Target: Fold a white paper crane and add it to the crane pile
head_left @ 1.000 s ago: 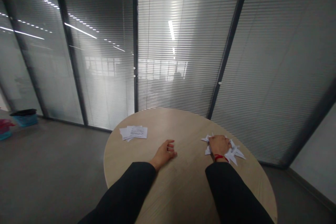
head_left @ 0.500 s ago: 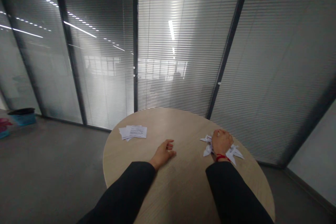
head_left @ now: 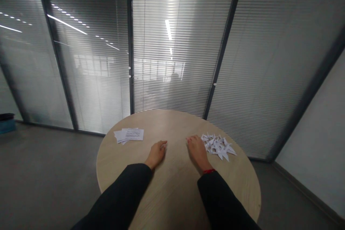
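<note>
My left hand (head_left: 156, 154) rests over the middle of the round table, its fingers loosely bent and nothing visible in them. Its nearest thing is a small stack of printed paper slips (head_left: 132, 134) farther left. My right hand (head_left: 198, 150), with a red cord at the wrist, is beside the left edge of a pile of folded white paper cranes (head_left: 219, 146). Its fingers reach forward and to the left, and no object shows in them. The palm side of this hand is hidden.
The round wooden table (head_left: 172, 190) stands before a glass partition with blinds (head_left: 169, 90). A blue bin with a dark rim (head_left: 7, 124) is on the floor at far left. A white wall (head_left: 318, 143) rises at right.
My right hand has moved left off the paper cranes, uncovering the pile. My left hand's fingers have drawn in a little. The view has turned slightly to the right.
</note>
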`<action>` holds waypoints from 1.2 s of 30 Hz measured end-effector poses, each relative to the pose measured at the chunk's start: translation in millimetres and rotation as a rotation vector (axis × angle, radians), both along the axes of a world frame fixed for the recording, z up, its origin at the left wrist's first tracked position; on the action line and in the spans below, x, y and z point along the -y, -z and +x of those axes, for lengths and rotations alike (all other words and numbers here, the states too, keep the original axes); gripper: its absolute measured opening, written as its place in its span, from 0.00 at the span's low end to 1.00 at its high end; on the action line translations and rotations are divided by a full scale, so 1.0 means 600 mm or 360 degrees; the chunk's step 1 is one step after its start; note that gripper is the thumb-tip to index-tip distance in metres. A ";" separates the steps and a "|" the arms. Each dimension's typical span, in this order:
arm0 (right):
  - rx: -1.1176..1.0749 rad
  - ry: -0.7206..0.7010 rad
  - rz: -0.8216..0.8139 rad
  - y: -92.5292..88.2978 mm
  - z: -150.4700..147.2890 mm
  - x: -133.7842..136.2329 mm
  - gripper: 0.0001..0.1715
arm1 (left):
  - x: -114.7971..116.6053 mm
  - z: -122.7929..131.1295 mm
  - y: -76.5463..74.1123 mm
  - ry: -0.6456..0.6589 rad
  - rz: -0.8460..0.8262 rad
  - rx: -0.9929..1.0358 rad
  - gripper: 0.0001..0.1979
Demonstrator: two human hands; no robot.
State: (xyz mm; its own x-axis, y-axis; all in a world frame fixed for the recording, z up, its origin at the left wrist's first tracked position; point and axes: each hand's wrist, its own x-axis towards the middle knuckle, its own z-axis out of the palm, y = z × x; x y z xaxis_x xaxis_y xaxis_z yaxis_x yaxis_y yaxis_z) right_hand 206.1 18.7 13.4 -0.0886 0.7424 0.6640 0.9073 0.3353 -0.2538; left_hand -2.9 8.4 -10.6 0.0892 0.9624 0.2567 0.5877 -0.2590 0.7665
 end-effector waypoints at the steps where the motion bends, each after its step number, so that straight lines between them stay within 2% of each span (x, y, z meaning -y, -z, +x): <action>1: 0.0050 -0.0021 -0.0085 0.007 -0.009 0.008 0.23 | 0.000 -0.001 0.000 -0.0006 0.0001 -0.0115 0.19; 5: 0.0187 -0.0035 -0.0314 0.028 -0.036 0.030 0.24 | 0.003 -0.005 0.003 0.0010 0.0064 -0.0597 0.22; 8: 0.0291 -0.0071 -0.0424 0.042 -0.051 0.036 0.24 | 0.009 -0.005 0.005 0.0063 0.0073 -0.0795 0.24; 10: 0.0364 -0.0047 -0.0509 0.051 -0.058 0.038 0.30 | 0.013 -0.005 0.006 0.0064 0.0094 -0.0863 0.26; 13: 0.0417 -0.0029 -0.0661 0.059 -0.064 0.042 0.33 | 0.019 -0.005 0.006 0.0064 0.0092 -0.0910 0.31; 17: 0.0503 -0.0048 -0.0803 0.058 -0.066 0.051 0.30 | 0.020 -0.004 0.006 0.0081 0.0013 -0.0946 0.30; 23: 0.0498 -0.0059 -0.0927 0.054 -0.066 0.052 0.31 | 0.020 -0.001 0.008 0.0067 -0.0031 -0.0977 0.30; 36: 0.0499 -0.0071 -0.0959 0.060 -0.065 0.046 0.31 | 0.015 -0.004 0.014 0.0101 -0.0056 -0.0978 0.31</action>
State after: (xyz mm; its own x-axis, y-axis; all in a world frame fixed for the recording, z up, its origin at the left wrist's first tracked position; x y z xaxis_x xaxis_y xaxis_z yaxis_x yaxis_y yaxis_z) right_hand 167.3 -9.1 -22.7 -0.2485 0.9658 0.0735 0.9571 0.2565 -0.1351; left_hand -5.1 -0.6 -18.8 0.2680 0.9573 0.1085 0.9088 -0.2885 0.3013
